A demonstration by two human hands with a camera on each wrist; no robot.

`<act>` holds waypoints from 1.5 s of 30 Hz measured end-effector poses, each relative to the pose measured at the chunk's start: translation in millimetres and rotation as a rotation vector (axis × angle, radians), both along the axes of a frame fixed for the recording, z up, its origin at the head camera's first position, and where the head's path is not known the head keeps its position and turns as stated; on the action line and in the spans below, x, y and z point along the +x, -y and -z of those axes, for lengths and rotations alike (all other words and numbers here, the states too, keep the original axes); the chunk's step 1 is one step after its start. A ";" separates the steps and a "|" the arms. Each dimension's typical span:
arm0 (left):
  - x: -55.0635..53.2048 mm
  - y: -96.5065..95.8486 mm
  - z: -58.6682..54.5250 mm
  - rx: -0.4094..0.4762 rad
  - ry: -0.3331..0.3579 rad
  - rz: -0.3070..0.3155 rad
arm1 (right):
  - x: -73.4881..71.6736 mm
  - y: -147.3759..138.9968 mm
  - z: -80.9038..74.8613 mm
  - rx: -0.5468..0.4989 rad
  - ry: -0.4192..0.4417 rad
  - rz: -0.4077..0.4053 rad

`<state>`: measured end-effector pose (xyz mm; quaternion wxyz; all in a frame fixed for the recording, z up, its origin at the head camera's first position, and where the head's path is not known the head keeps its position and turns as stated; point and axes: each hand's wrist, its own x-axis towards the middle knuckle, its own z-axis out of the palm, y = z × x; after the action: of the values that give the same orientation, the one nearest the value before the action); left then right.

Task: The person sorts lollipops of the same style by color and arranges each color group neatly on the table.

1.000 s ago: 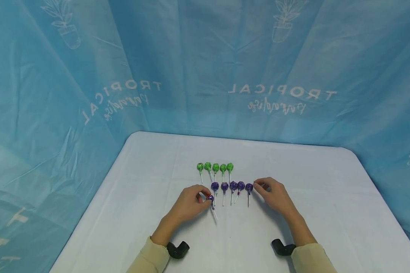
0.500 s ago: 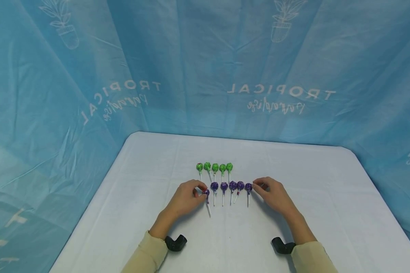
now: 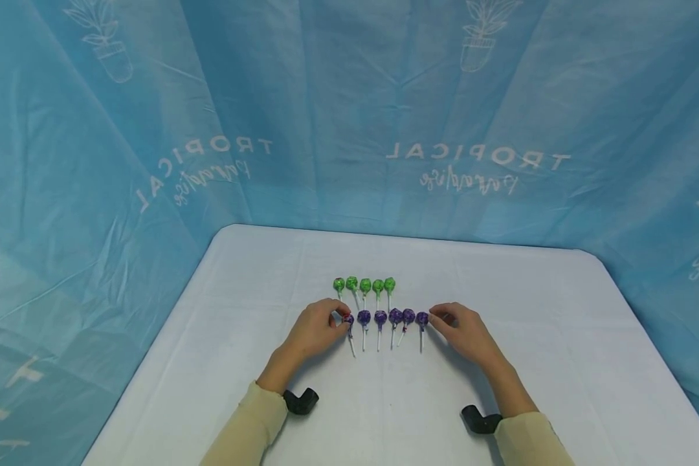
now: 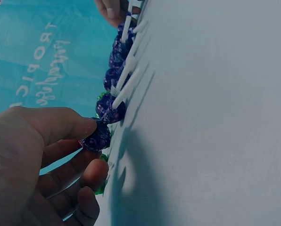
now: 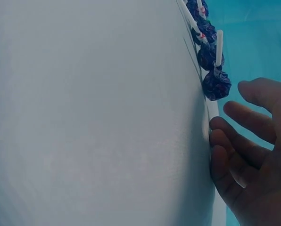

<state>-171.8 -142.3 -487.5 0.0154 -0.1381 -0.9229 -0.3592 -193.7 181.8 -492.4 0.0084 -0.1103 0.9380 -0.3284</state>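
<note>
My left hand point(image 3: 313, 330) pinches the purple-wrapped head of a lollipop point(image 3: 350, 320) between thumb and fingers, at the left end of a row of purple lollipops point(image 3: 380, 317). In the left wrist view the thumb presses one side of that wrapped head point(image 4: 97, 137), close beside its neighbour. My right hand point(image 3: 461, 331) is at the right end of the row, with its fingers loosely bent. A small gap parts its fingertips from the end purple lollipop point(image 5: 217, 85) in the right wrist view. The white sticks of the row point toward me.
Behind the purple row lies a row of green lollipops point(image 3: 365, 285), their sticks also toward me. A white cloth covers the table point(image 3: 256, 272). Blue printed curtains point(image 3: 349, 116) hang along its back and left side. Each wrist carries a black curved mount point(image 3: 301, 402).
My left hand has moved away from me and slightly left, bringing the held purple lollipop up level with the left end of the row. The right hand has stayed nearly still.
</note>
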 end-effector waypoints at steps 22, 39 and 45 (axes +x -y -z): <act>-12.2 -3.5 4.0 -0.040 -0.002 -0.005 | -1.3 3.3 -0.2 -0.021 -0.035 -0.047; -16.9 -3.9 6.1 -0.054 0.005 0.005 | -1.9 7.5 -1.1 -0.006 -0.046 -0.053; -16.4 -5.5 8.1 -0.053 0.021 -0.003 | -1.1 8.3 0.0 0.001 -0.041 -0.042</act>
<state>-188.2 -136.7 -495.6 0.0026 -0.1334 -0.9324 -0.3358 -194.9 173.4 -492.4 -0.0036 -0.1367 0.9356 -0.3256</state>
